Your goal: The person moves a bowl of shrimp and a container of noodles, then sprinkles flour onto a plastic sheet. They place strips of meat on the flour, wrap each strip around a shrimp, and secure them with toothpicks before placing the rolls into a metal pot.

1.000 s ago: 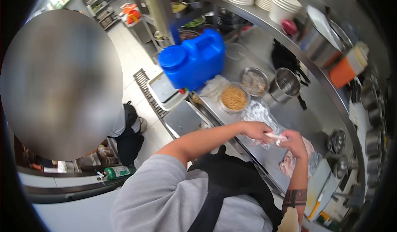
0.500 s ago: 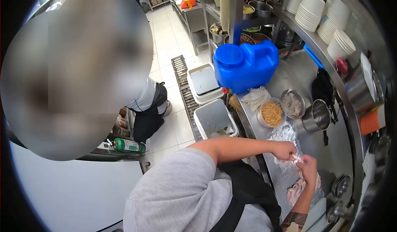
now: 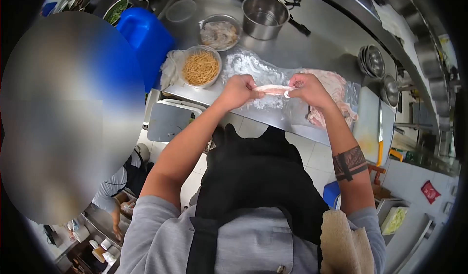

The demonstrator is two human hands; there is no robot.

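A pale pink strip of meat is stretched between my two hands above the steel counter. My left hand pinches one end of it, and my right hand pinches the other. White powder is spread on a clear plastic sheet under and behind my hands. Thin slices of pink meat lie on plastic beside my right hand. To the left of the powder stands a round container of yellow sticks. Behind it, a metal bowl holds pale, translucent pieces.
An empty steel pot stands at the back. Small metal bowls and a white board with a knife are at the right. A blue jug and white cloth are left. Another person works at lower left.
The view has turned down toward the counter. The strip, bunched between my close-together hands before, is now stretched out, and my hands are farther apart.
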